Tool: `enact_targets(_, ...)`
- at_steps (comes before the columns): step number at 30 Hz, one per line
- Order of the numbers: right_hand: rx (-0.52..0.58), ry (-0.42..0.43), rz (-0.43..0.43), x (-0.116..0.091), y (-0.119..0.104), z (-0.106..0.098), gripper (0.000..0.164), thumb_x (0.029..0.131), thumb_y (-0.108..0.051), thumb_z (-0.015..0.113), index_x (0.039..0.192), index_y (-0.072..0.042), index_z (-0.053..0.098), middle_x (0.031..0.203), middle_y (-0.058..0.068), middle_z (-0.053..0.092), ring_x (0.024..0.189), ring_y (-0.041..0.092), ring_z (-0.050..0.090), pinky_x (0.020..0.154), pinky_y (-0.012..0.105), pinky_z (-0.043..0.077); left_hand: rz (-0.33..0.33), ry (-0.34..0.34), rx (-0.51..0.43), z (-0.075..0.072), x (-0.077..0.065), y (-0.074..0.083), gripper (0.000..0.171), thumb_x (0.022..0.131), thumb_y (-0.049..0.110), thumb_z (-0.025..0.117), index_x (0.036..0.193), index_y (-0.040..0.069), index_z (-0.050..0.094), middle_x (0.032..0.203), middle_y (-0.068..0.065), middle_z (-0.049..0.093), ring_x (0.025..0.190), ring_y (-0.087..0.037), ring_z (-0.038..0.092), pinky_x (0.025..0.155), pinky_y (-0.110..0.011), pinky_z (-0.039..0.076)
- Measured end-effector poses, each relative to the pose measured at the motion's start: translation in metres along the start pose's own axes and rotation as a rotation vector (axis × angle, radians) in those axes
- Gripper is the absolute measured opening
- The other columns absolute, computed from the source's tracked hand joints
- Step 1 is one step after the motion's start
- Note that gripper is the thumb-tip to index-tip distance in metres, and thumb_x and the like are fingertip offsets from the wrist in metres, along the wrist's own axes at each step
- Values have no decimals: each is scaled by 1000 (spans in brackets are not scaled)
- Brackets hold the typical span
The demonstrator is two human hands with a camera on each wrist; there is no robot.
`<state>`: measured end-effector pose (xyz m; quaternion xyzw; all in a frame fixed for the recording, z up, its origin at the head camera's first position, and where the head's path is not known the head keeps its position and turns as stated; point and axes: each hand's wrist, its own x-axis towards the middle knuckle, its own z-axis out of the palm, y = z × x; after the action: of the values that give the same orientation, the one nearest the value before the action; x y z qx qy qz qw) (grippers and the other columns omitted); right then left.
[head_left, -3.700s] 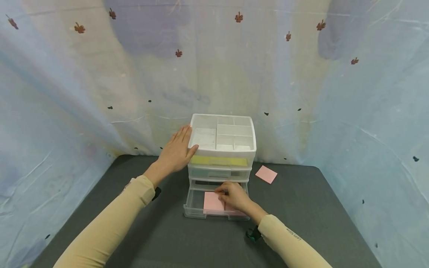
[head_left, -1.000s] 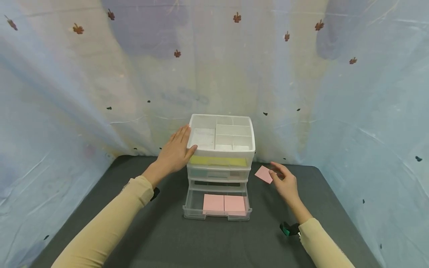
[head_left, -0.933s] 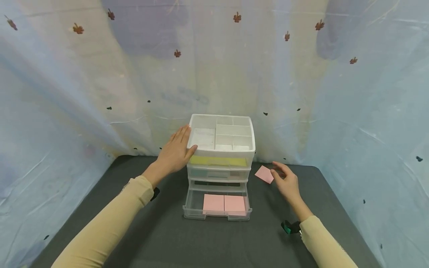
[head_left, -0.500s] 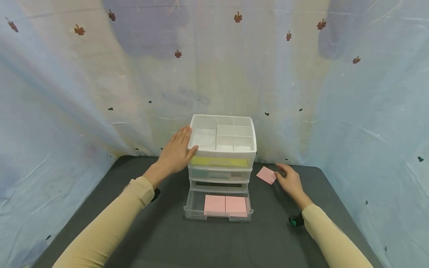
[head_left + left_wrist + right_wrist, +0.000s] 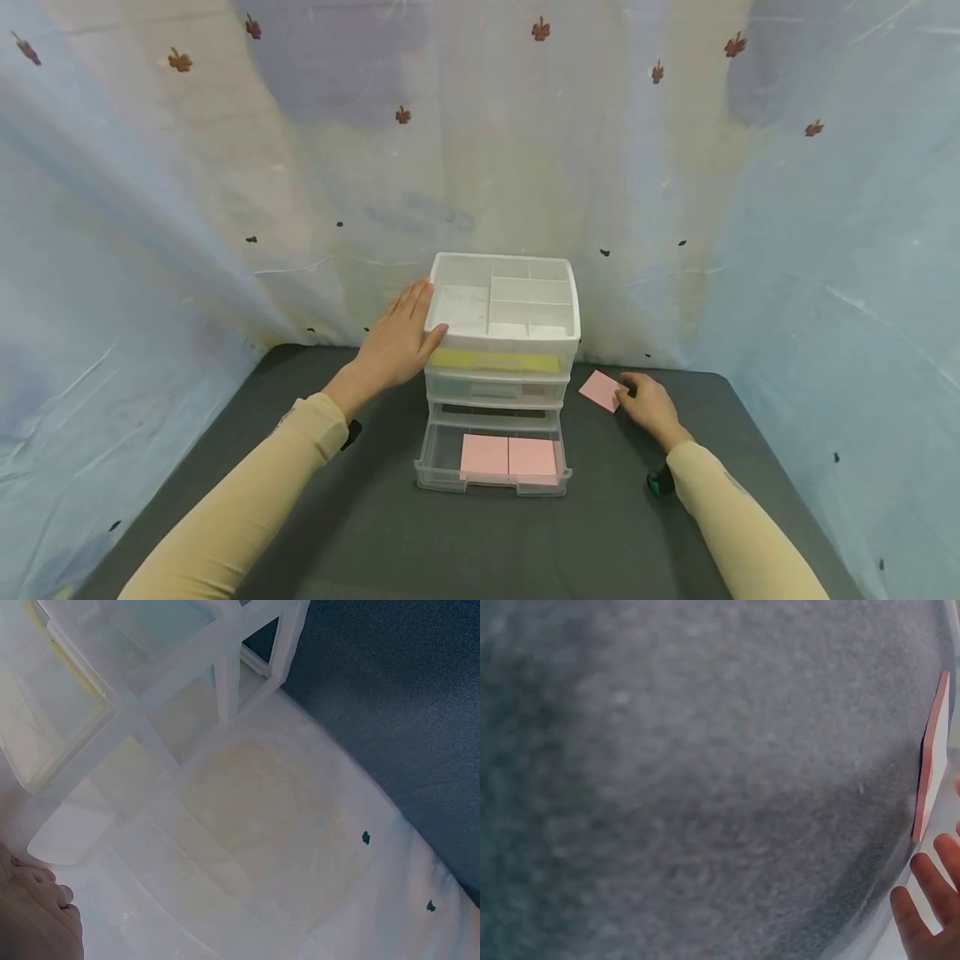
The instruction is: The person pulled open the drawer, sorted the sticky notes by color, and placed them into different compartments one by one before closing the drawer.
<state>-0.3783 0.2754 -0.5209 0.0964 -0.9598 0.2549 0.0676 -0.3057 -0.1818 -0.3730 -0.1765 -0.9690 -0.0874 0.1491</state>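
A white plastic drawer organizer (image 5: 501, 342) stands at the middle of the table, its clear bottom drawer (image 5: 447, 454) pulled out. Two pink sticky note pads lie side by side inside: a left pad (image 5: 483, 455) and a right pad (image 5: 533, 457). My left hand (image 5: 393, 343) rests with straight fingers on the organizer's left side, thumb near the front rim. A third pink sticky note pad (image 5: 599, 391) lies on the table right of the organizer. At its right corner is my right hand (image 5: 651, 407), fingers loosely bent; the right wrist view shows several fingers (image 5: 930, 889) apart from the pad.
The organizer's top tray (image 5: 461, 304) has several compartments. Its upper drawer (image 5: 495, 361) shows something yellow, and the middle drawer (image 5: 495, 389) holds pale things; both are closed. Behind the dark table (image 5: 480, 550) hangs a patterned curtain (image 5: 495, 167).
My right hand has left the pads in the drawer and moved right to the loose pad, its thumb and fingers drawing closer together at the corner. My left hand stays put.
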Motion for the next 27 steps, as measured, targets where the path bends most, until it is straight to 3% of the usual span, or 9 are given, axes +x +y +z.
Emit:
enact_targets(12, -74, -124, 4, 5, -7, 0, 56, 99, -24, 67, 144, 7, 56, 139, 35, 58, 125, 53, 57, 102, 67, 47, -4, -9, 0, -3, 0, 2, 79, 113, 51, 32, 167, 1, 3, 175, -15, 1, 161, -33, 4, 130, -52, 12)
enact_targets(20, -95, -129, -12, 3, -6, -3, 51, 99, -25, 69, 139, 6, 61, 121, 31, 68, 108, 46, 65, 93, 64, 52, -5, -7, 2, -3, 1, 3, 79, 113, 51, 32, 167, 1, 3, 175, -15, 1, 161, -32, 5, 130, -51, 13)
enact_targets(27, -35, -103, -16, 3, 1, 4, 56, 96, -26, 74, 140, 6, 60, 132, 32, 63, 116, 48, 62, 100, 64, 49, -6, -4, -7, -1, 0, 1, 79, 112, 52, 30, 167, 1, 4, 175, -14, 0, 161, -32, 4, 130, -51, 11)
